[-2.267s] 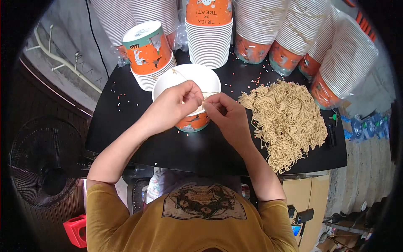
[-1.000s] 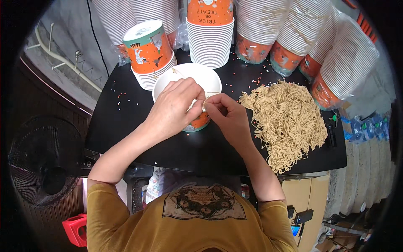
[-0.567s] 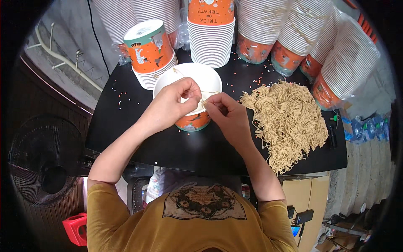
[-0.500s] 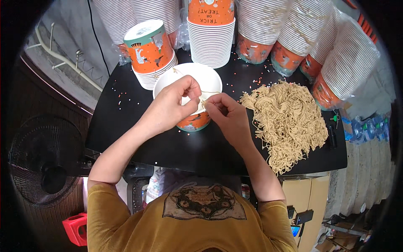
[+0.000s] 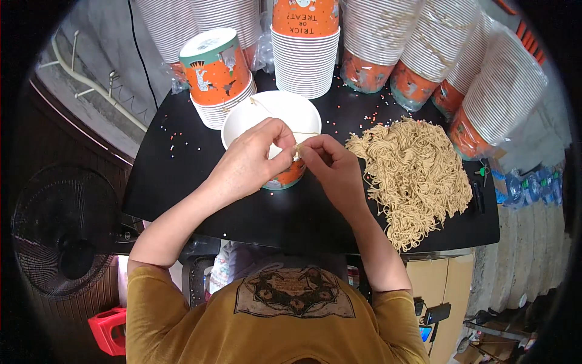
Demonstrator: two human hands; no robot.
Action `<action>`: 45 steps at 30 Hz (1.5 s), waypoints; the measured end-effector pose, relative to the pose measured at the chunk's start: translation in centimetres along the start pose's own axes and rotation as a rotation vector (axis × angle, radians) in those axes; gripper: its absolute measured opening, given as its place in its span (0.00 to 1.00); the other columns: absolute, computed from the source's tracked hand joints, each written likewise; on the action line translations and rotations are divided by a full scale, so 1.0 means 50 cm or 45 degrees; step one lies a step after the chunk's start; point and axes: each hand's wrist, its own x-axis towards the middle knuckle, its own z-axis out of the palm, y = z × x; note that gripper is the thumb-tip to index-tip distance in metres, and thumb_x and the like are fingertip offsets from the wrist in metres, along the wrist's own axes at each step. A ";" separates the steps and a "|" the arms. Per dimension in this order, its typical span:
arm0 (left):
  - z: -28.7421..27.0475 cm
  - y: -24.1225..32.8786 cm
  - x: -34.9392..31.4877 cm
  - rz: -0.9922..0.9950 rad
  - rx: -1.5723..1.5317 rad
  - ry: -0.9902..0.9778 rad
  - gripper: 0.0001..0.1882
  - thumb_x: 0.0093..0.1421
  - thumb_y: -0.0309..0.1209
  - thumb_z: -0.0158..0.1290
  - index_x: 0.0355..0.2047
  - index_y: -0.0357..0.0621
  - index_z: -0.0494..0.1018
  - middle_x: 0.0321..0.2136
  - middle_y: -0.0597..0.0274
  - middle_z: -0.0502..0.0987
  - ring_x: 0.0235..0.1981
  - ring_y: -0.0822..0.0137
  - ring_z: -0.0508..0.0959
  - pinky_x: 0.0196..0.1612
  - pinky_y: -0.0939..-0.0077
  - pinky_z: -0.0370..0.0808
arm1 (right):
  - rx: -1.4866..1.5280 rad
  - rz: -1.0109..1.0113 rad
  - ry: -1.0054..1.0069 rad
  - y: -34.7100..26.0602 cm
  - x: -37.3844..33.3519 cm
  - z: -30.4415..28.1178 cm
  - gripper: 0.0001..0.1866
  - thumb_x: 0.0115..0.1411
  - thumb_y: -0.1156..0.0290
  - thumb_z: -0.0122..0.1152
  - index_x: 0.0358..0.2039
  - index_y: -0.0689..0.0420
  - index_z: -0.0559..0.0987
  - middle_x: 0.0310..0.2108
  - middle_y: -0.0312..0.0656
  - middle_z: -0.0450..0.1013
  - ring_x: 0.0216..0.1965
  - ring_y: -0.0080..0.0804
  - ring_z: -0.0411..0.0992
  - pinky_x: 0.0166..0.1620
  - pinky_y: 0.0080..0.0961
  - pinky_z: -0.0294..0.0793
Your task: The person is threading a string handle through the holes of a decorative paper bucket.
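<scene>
In front of me a white paper bucket [image 5: 297,109] with an orange patterned outside stands upright on the black table [image 5: 209,176]. A thin tan cord [image 5: 306,133] crosses its opening, with another bit of cord at the far rim. My left hand [image 5: 251,158] is over the bucket's near left side, thumb and fingers pinched together at the cord. At the near right rim my right hand [image 5: 333,167] pinches the cord's end between thumb and forefinger. The fingertips of both hands almost meet; a small pale tuft shows there, too small to make out.
A big heap of tan cords [image 5: 418,176] lies right of my right hand. Orange and white bucket stacks [image 5: 305,64] line the far side, several wrapped in clear plastic. Small beads are scattered about. Keys [image 5: 483,171] lie at the right edge; a black fan [image 5: 73,242] stands left.
My left hand has shifted slightly right and down, bringing its fingertips closer to the right hand's. The right hand stays nearly in place, still pinching the cord.
</scene>
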 end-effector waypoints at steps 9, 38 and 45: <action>0.003 0.000 0.004 0.191 0.170 0.099 0.03 0.60 0.24 0.52 0.33 0.38 0.69 0.31 0.64 0.73 0.28 0.75 0.78 0.28 0.79 0.76 | 0.049 0.021 -0.021 0.009 0.002 0.001 0.08 0.62 0.70 0.61 0.36 0.62 0.78 0.26 0.31 0.74 0.29 0.12 0.68 0.33 0.14 0.69; -0.021 -0.021 -0.014 0.410 0.249 0.166 0.06 0.57 0.25 0.54 0.36 0.42 0.71 0.30 0.56 0.73 0.37 0.56 0.76 0.43 0.65 0.71 | 0.019 0.049 -0.014 -0.002 0.004 0.022 0.08 0.63 0.69 0.61 0.35 0.62 0.78 0.23 0.26 0.68 0.26 0.10 0.62 0.29 0.13 0.64; -0.042 -0.007 0.001 0.912 1.066 0.181 0.14 0.47 0.27 0.58 0.35 0.41 0.71 0.36 0.58 0.72 0.42 0.59 0.75 0.47 0.66 0.71 | -0.043 0.010 -0.003 0.004 0.006 0.020 0.08 0.63 0.70 0.61 0.35 0.62 0.77 0.22 0.26 0.66 0.25 0.10 0.61 0.28 0.14 0.63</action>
